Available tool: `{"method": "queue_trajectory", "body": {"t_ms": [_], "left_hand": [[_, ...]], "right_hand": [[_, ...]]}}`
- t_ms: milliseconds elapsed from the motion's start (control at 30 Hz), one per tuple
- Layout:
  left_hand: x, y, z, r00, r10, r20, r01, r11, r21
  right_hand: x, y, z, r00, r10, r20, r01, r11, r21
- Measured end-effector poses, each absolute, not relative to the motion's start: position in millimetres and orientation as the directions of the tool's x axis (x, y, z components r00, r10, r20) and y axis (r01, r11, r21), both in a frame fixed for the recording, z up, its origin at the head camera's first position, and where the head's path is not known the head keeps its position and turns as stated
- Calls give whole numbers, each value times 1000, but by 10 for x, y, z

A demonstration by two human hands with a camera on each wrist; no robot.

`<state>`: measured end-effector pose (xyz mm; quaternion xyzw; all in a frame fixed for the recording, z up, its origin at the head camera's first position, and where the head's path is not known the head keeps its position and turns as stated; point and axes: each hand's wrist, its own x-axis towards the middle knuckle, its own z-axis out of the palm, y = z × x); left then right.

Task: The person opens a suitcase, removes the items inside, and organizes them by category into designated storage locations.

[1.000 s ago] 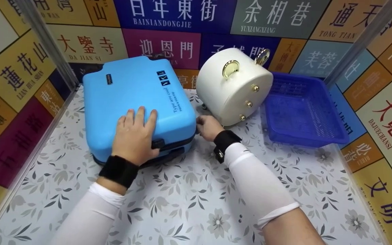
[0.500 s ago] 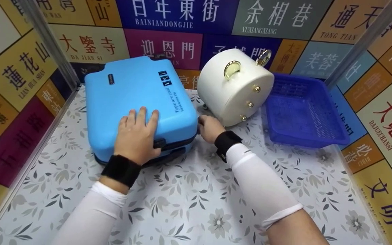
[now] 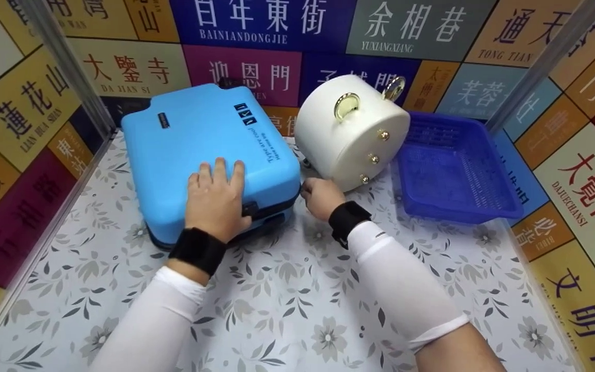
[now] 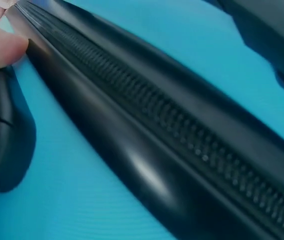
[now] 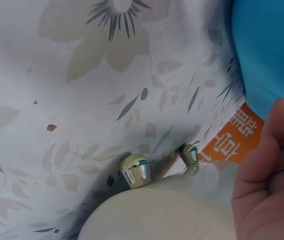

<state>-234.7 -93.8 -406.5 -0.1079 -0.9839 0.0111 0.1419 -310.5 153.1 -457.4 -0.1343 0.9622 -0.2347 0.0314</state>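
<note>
A bright blue hard-shell suitcase [image 3: 199, 134] lies flat on the table, with a black zipper [image 4: 151, 105] running round its side. My left hand [image 3: 217, 201] rests on the lid near the front edge, fingers spread and straight, thumb over the side by a black handle [image 3: 250, 209]. At the suitcase's right front corner, my right hand [image 3: 323, 198] has its fingers curled and pinches what looks like the zipper pull, mostly hidden by the fingers. The right wrist view shows those curled fingers [image 5: 276, 150] close to the blue shell.
A white round case [image 3: 349, 129] with gold rings and gold studs stands tilted just behind my right hand. Right of it is a blue plastic basket [image 3: 457, 206]. Printed walls [image 3: 246, 72] enclose the flower-patterned table [image 3: 287, 310].
The suitcase's front end has swung slightly to the right. Both hands have shifted a little right with it, the left still on the lid and the right still at the corner.
</note>
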Motion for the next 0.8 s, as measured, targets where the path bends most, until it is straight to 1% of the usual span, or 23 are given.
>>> {"method": "queue_trajectory", "body": {"t_ms": [167, 300, 400, 500, 600, 633, 700, 800], "left_hand": [[-2378, -857, -4054, -942, 192, 276, 186, 981, -49], [-2392, -807, -4052, -943, 184, 278, 178, 983, -49], [-2372, -841, -4034, -948, 184, 261, 185, 983, -19], [-2302, -984, -3978, -964, 163, 210, 175, 984, 37], [-2214, -1230, -3903, -985, 100, 138, 114, 989, 96], [-2188, -1328, -3897, -988, 82, 134, 98, 988, 116], [-2152, -1485, -3918, -986, 56, 156, 82, 984, 161], [-2132, -1621, -3998, -970, 57, 234, 108, 971, 215]], "right_hand": [[-3016, 1525, -4554, -967, -255, -10, -225, 869, -440], [-2962, 1523, -4545, -972, -234, -28, -198, 873, -445], [-2953, 1510, -4546, -976, -217, -30, -182, 877, -445], [-2961, 1495, -4550, -979, -203, -33, -168, 880, -445], [-2980, 1487, -4554, -982, -185, -44, -145, 877, -459], [-2986, 1486, -4555, -983, -180, -45, -140, 876, -462], [-2994, 1491, -4554, -984, -177, -36, -141, 875, -463], [-2982, 1489, -4573, -983, -181, -14, -154, 871, -467]]}}
